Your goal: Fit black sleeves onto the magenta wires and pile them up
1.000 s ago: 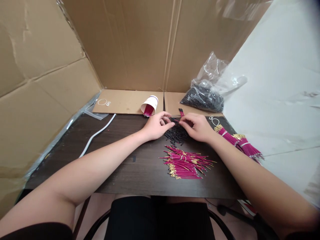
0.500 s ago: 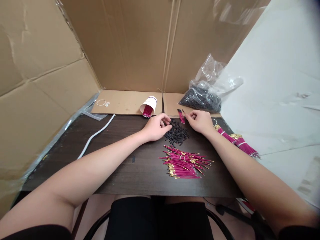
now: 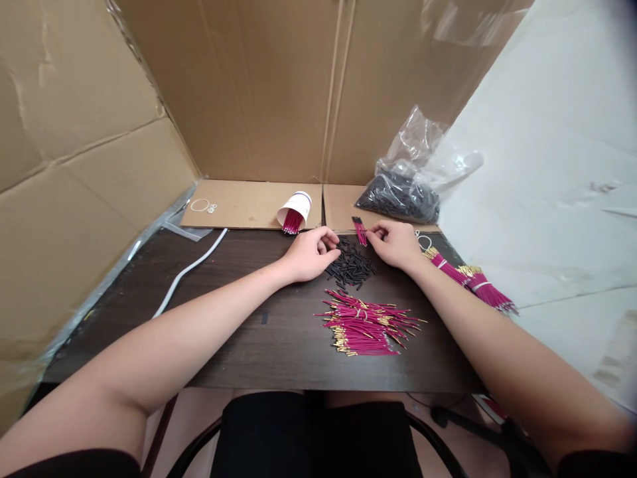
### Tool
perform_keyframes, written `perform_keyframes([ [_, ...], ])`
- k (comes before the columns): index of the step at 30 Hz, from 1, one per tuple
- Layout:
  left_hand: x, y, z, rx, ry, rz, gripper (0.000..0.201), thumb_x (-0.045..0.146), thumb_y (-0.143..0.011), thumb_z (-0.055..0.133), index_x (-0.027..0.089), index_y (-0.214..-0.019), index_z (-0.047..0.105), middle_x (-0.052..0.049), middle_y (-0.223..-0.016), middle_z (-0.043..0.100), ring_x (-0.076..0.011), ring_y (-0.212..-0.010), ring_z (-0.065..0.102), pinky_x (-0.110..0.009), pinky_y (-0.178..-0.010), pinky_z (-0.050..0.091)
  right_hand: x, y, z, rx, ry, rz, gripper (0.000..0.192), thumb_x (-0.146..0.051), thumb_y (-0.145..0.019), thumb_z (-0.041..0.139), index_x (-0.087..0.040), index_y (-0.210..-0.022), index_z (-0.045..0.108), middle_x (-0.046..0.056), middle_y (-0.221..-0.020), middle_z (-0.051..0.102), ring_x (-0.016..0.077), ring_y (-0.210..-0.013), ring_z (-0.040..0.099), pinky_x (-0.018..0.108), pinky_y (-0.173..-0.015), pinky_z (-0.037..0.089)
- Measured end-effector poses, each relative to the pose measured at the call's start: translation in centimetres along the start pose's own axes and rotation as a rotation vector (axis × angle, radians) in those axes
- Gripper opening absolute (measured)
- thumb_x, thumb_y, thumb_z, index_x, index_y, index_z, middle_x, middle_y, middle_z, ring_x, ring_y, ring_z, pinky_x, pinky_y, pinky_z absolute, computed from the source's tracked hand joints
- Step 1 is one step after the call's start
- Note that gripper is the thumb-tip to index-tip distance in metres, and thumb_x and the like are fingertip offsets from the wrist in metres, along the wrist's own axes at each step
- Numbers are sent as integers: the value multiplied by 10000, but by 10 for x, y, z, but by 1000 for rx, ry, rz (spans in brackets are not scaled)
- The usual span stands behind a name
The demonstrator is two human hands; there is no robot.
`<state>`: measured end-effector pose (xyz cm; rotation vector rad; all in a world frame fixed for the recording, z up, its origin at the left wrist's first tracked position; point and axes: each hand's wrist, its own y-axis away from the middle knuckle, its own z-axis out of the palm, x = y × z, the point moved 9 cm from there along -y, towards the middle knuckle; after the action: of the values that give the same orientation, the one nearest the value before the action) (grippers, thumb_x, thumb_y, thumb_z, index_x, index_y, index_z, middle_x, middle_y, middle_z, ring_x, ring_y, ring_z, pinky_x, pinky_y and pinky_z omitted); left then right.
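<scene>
My left hand (image 3: 312,255) rests at the left edge of a pile of short black sleeves (image 3: 351,265), its thumb and fingers curved but apart. Farther right, my right hand (image 3: 394,243) is pinched at a small group of magenta wires (image 3: 359,231) with black ends. Its fingertips touch the right side of that group and seem to hold a wire, mostly hidden by the fingers. Nearer me lies a heap of magenta wires with gold tips (image 3: 365,325), partly wrapped by a pale band.
A tipped white paper cup (image 3: 297,202) holds magenta wires. Behind my right hand stands a clear bag of black sleeves (image 3: 403,192). Banded wire bundles (image 3: 478,282) lie at the right edge. A white cable (image 3: 192,269) and pale rings (image 3: 200,206) are on the left. Cardboard walls (image 3: 259,93) enclose the back.
My right hand has moved slightly left and down, bringing its fingertips against the small wire group. The black-tipped wire seen apart beside it now sits with the group. My left hand is nearly still.
</scene>
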<state>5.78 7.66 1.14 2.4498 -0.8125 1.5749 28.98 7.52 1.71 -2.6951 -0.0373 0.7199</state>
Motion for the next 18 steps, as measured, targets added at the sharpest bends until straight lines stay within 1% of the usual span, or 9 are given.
perform_keyframes([
  [4, 1, 1, 0, -12, -7, -6, 191, 179, -931, 783, 137, -1107, 721, -79, -1056, 787, -124, -724, 618, -313, -740, 507, -3, 1, 1, -6, -13, -34, 214, -333, -984, 682, -204, -916, 838, 57, -817, 789, 227, -748, 702, 353, -729, 461],
  [8, 2, 1, 0, -12, -20, -9, 191, 177, -932, 782, 139, -1109, 724, -72, -1025, 780, -123, -713, 610, -315, -741, 504, -4, 1, 1, -17, -9, -40, 244, -349, -990, 664, -205, -969, 860, 53, -800, 781, 226, -719, 681, 351, -715, 448],
  [13, 3, 1, 0, -13, -20, -1, 178, 174, -935, 774, 142, -1102, 720, -71, -1020, 775, -123, -715, 609, -314, -745, 505, -4, 1, 2, -23, -12, -36, 272, -354, -994, 643, -202, -983, 868, 59, -823, 796, 226, -715, 671, 356, -728, 449],
  [18, 4, 1, 0, -15, -22, 0, 182, 181, -937, 770, 138, -1106, 716, -73, -1026, 773, -119, -708, 604, -315, -750, 505, -2, 1, 4, -37, -24, -49, 279, -321, -994, 627, -206, -1044, 876, 56, -909, 828, 223, -736, 669, 356, -743, 457],
])
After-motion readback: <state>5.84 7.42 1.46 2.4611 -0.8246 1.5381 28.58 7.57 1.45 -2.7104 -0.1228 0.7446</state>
